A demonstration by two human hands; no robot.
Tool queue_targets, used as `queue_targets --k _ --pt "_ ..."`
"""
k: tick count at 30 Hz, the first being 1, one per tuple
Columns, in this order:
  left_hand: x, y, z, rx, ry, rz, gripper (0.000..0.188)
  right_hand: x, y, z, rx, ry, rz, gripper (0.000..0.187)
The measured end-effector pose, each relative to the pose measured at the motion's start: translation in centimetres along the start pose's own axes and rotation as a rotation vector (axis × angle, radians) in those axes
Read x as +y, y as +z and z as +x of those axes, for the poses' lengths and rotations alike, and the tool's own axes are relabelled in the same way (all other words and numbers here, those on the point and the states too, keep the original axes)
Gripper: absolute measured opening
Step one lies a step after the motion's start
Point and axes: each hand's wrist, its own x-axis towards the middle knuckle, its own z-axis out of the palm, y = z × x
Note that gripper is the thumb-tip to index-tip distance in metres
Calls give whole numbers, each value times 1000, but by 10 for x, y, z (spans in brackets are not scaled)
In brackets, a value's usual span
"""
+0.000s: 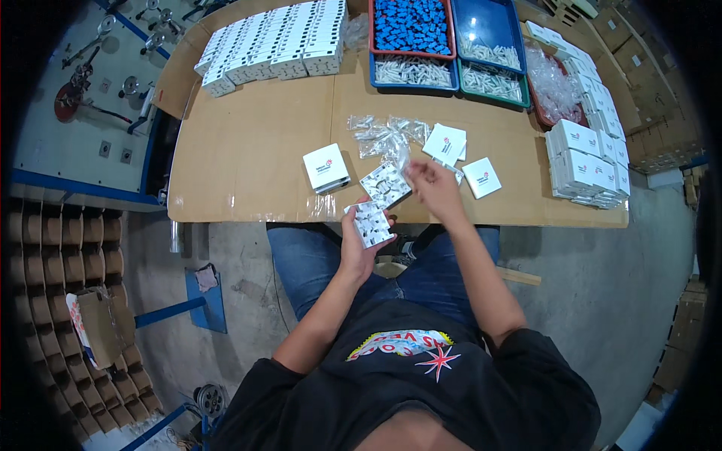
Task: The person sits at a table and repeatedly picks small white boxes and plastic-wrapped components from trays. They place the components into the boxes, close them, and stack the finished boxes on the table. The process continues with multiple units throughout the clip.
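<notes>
My left hand grips a flat white square box with a dark printed pattern, held up at the table's near edge. Just beyond it lies a second patterned square, with something round and line-like on its face. My right hand is closed in a pinch at the near end of a small clear plastic bag; its fingertips are partly hidden. More clear bags with small parts lie further off. White square boxes rest to the left and right, with a small pile behind my right hand.
Rows of white boxes stand far left on the cardboard-covered table. Trays hold blue pieces and white plugs. A red tray holds clear bags. White boxes are stacked at the right edge.
</notes>
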Motion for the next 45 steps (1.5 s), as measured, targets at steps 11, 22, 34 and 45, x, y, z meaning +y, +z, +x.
queue_targets --k 11,22,34,45 --pt "20 -9 1 -110 -201 -11 63 -38 7 -43 -578 -341 -177 83" --pt "97 -56 55 341 977 1465 108 46 -53 -13 227 -334 -676 82" --pt "98 -34 37 104 952 1380 94 -35 38 -34 -54 -195 -111 63" --pt "47 -18 -18 -99 896 1313 110 -38 63 -57 -234 -168 135 70"
